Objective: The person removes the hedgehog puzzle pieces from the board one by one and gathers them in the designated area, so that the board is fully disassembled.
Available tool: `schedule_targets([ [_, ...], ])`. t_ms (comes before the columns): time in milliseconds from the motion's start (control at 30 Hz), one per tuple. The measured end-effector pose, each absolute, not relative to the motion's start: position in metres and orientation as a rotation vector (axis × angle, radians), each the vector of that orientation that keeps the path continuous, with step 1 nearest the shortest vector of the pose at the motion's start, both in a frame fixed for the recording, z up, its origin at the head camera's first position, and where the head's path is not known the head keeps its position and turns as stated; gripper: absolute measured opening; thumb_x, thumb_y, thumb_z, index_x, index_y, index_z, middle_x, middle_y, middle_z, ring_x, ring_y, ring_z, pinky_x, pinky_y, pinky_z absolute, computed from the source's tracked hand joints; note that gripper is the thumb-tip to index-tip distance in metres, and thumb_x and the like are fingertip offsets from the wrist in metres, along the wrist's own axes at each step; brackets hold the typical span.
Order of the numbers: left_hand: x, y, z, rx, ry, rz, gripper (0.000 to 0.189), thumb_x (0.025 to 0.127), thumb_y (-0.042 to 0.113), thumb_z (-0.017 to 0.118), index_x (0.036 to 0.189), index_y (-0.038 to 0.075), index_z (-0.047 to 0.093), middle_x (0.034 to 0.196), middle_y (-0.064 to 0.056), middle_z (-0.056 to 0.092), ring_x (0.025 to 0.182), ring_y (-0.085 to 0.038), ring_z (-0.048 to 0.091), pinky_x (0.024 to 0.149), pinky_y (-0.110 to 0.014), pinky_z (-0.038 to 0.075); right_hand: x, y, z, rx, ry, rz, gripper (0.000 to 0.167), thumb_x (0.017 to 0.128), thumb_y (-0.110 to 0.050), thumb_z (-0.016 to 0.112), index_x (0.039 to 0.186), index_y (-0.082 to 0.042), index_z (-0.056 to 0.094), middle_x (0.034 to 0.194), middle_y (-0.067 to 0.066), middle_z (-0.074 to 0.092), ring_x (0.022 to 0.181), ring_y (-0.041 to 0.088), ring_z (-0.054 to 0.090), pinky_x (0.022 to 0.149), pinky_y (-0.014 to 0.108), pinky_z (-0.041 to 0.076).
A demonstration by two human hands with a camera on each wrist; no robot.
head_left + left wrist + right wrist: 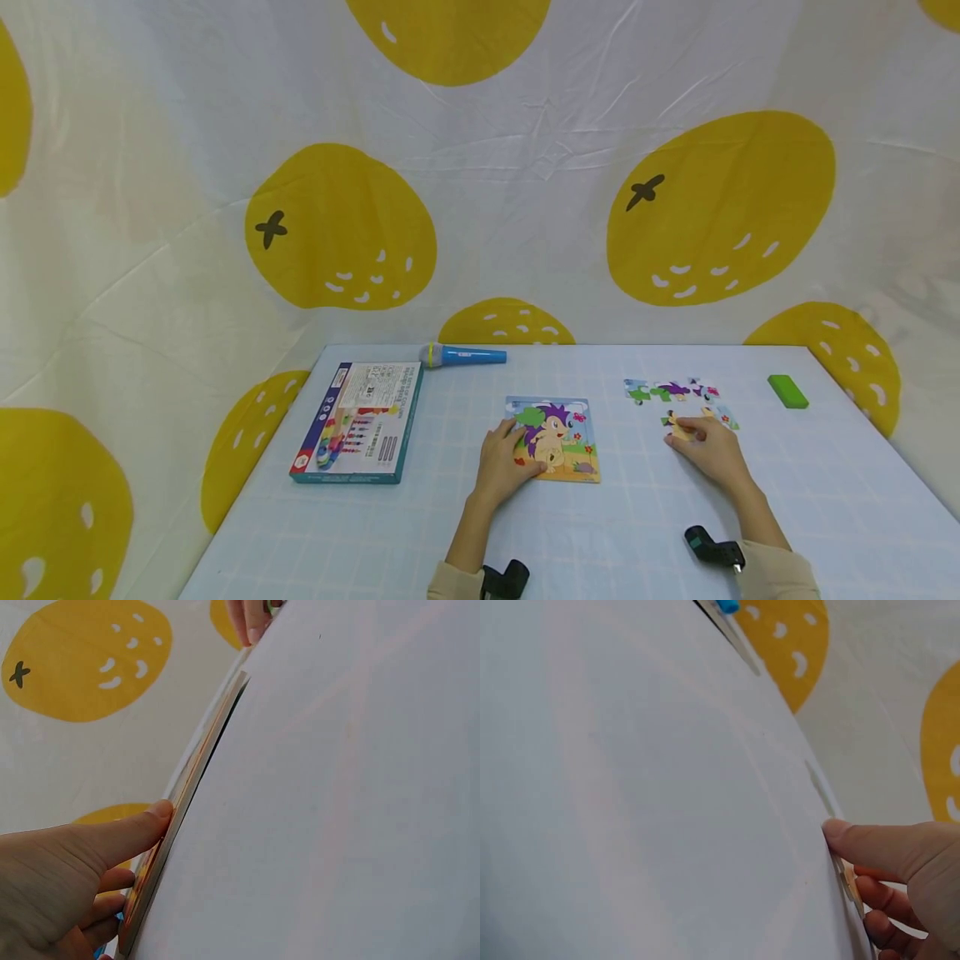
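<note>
A square jigsaw puzzle board (577, 442) with a purple-haired cartoon hedgehog lies flat on the table. My left hand (501, 467) holds its near left corner, thumb at the near edge (187, 776) and fingers along the left side. Farther right, my right hand (712, 454) has thumb and fingertips together on a loose puzzle piece (679, 432) at the table surface. In the right wrist view, the thumb of the right hand (900, 862) partly hides that piece. Beyond it lies a row of loose puzzle pieces (671, 390), with more pieces (726, 418) just past the fingers.
On the left lies a flat cardboard box (367, 425) with a printed face. A blue toy microphone (472, 357) rests by the far edge, past the box. At the far right is a green block (787, 392). A patterned cloth hangs behind the table (600, 542).
</note>
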State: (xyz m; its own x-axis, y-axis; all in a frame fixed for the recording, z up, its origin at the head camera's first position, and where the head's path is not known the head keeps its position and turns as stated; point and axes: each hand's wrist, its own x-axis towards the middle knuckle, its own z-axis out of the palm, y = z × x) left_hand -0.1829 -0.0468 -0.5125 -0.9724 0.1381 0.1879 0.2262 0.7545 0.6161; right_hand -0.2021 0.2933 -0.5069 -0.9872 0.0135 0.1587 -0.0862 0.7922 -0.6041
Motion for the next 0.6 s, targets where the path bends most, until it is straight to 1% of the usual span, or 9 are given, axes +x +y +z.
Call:
schedule_targets([
  [133, -0.1825, -0.0466, -0.5114, -0.285, -2.819, -1.027, 0.063, 0.075, 0.037, 0.077, 0.123, 0.001, 0.060, 0.138, -0.017, 0.046, 0.129, -0.036, 0.039, 0.109, -0.054, 0.026, -0.2041, 0.2949, -0.5075, 0.055, -2.823, 0.978, 0.045, 0.083, -0.022, 0.070, 0.113, 0.009, 0.062, 0.104, 0.025, 0.061, 0.086, 0.030, 0.052, 0.069, 0.036, 0.042],
  [333, -0.1822, -0.0465, -0.5112, -0.283, -2.820, -1.030, 0.063, 0.075, 0.037, 0.077, 0.123, 0.001, 0.060, 0.138, -0.018, 0.046, 0.129, -0.037, 0.039, 0.109, -0.055, 0.026, -0.2046, 0.2954, -0.5067, 0.056, -2.783, 0.989, 0.042, 0.083, -0.020, 0.071, 0.113, 0.008, 0.062, 0.106, 0.026, 0.062, 0.087, 0.031, 0.054, 0.072, 0.039, 0.045],
  [600, -0.1827, -0.0463, -0.5124, -0.278, -2.830, -1.008, 0.063, 0.075, 0.037, 0.077, 0.123, 0.001, 0.060, 0.138, -0.017, 0.046, 0.129, -0.036, 0.039, 0.109, -0.055, 0.026, -0.2058, 0.2970, -0.5111, 0.036, -2.766, 0.992, 0.041, 0.084, -0.020, 0.071, 0.113, 0.008, 0.062, 0.108, 0.025, 0.063, 0.088, 0.031, 0.054, 0.073, 0.039, 0.044],
])
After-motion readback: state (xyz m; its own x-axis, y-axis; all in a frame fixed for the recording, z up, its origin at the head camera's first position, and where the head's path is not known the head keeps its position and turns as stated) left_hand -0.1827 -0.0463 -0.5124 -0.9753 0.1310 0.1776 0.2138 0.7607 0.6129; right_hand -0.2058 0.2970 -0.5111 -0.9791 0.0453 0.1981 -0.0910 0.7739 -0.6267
